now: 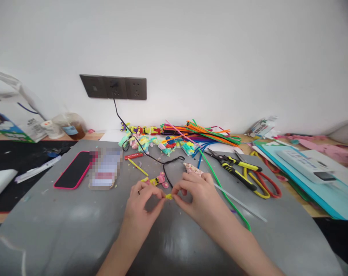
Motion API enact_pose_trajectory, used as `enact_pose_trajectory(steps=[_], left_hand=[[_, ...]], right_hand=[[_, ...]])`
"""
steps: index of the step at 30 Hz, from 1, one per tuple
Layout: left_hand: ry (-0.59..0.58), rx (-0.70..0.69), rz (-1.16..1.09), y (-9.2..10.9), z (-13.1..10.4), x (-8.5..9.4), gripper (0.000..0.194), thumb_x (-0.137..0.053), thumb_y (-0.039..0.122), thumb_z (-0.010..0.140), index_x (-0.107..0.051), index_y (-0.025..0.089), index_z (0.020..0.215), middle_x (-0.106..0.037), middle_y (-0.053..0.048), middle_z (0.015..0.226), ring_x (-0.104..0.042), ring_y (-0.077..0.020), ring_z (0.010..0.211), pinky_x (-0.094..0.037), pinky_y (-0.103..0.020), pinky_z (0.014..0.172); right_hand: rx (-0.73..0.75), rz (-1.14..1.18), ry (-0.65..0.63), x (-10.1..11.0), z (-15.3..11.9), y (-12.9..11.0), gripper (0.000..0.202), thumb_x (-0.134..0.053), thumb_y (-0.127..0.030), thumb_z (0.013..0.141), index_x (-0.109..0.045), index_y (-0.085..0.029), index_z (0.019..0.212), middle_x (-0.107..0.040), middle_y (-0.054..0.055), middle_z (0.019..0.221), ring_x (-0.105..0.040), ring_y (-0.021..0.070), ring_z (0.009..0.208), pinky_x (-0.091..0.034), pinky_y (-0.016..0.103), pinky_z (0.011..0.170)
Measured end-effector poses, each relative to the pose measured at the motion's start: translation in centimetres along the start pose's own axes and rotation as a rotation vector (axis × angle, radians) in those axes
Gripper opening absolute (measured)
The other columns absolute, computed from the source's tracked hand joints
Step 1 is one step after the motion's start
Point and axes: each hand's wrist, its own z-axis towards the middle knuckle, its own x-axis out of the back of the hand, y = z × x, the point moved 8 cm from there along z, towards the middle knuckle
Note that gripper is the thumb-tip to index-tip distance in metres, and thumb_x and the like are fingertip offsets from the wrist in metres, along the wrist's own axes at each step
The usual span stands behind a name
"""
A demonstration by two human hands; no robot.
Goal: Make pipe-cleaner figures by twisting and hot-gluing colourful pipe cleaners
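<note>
My left hand [143, 205] and my right hand [198, 191] meet over the middle of the grey mat. Between their pinched thumbs and fingertips is a small yellow piece [168, 196], gripped from both sides; its exact kind is too small to make out. Just behind my left hand lies a pink and yellow figure [158, 180], partly covered by the fingers. A pale patterned item [192, 168] shows behind my right hand. Further back, a short yellow strip [137, 167] rests near a red packet [134, 156].
A pink-edged phone [73, 170] and a second phone [106, 168] lie left. Pliers [238, 176] and scissors [261, 180] are on the right. Colourful pipe cleaners [202, 132] pile by the wall. A black cable [139, 145] crosses the mat; a green strip [224, 189] runs beside my right arm.
</note>
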Motion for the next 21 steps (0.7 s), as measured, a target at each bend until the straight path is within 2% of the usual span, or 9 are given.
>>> enact_pose_trajectory(steps=[4,8,11,13,15,17,21], left_hand=[[-0.006,-0.002,0.005,0.0,-0.1,-0.1,0.02,-0.067,0.008,0.082,-0.059,0.026,0.079,-0.069,0.004,0.078,-0.061,-0.0179,0.079,-0.05,-0.03,0.075],[0.004,0.049,-0.019,-0.4,-0.2,0.2,0.017,-0.068,0.012,0.081,-0.059,0.025,0.077,-0.071,0.004,0.075,-0.06,-0.017,0.074,-0.048,-0.028,0.07],[-0.004,0.191,-0.117,-1.8,-0.6,0.5,0.014,-0.066,0.017,0.081,-0.057,0.024,0.074,-0.068,0.004,0.072,-0.053,-0.0129,0.06,-0.045,-0.025,0.06],[-0.045,0.338,-0.219,-3.1,-1.4,0.2,0.013,-0.066,0.022,0.081,-0.056,0.023,0.074,-0.064,0.004,0.069,-0.05,-0.0114,0.055,-0.043,-0.023,0.055],[-0.083,0.476,-0.323,-4.4,-2.6,-0.4,0.014,-0.067,0.027,0.081,-0.056,0.023,0.074,-0.059,0.004,0.065,-0.05,-0.0114,0.054,-0.042,-0.022,0.051],[-0.102,0.586,-0.397,-5.3,-3.8,-1.1,0.017,-0.068,0.03,0.08,-0.054,0.023,0.074,-0.058,0.004,0.064,-0.05,-0.0107,0.051,-0.039,-0.021,0.047],[-0.115,0.685,-0.367,-6.1,-5.6,-2.3,0.02,-0.066,0.03,0.077,-0.049,0.023,0.07,-0.067,0.003,0.069,-0.046,-0.0076,0.04,-0.035,-0.021,0.041]], right_hand=[[0.007,-0.005,0.004,-0.1,0.1,-0.1,0.018,-0.069,-0.007,0.075,-0.068,-0.022,0.067,-0.059,-0.004,0.065,-0.06,0.017,0.069,-0.028,0.034,0.076],[-0.048,0.109,-0.006,1.4,0.0,0.4,0.012,-0.066,-0.013,0.078,-0.069,-0.023,0.084,-0.054,-0.006,0.064,-0.056,0.0153,0.062,-0.035,0.033,0.073],[-0.17,0.261,0.011,3.3,-1.1,1.9,0.009,-0.058,-0.029,0.087,-0.065,-0.024,0.088,-0.05,-0.005,0.058,-0.048,0.0154,0.054,-0.039,0.03,0.061],[-0.274,0.337,-0.032,3.5,-2.6,3.5,0.022,-0.053,-0.039,0.091,-0.064,-0.024,0.08,-0.049,-0.004,0.055,-0.046,0.0161,0.051,-0.037,0.028,0.052],[-0.345,0.385,-0.114,2.5,-4.4,5.2,0.029,-0.051,-0.045,0.092,-0.066,-0.024,0.079,-0.049,-0.004,0.053,-0.045,0.0162,0.048,-0.035,0.027,0.046],[-0.387,0.399,-0.177,1.0,-6.1,6.9,0.03,-0.05,-0.045,0.092,-0.07,-0.024,0.09,-0.05,-0.004,0.05,-0.045,0.0161,0.043,-0.035,0.027,0.044],[-0.449,0.321,-0.188,-1.6,-7.8,9.1,0.039,-0.04,-0.044,0.095,-0.069,-0.021,0.11,-0.059,-0.001,0.054,-0.051,0.0182,0.042,-0.04,0.028,0.045]])
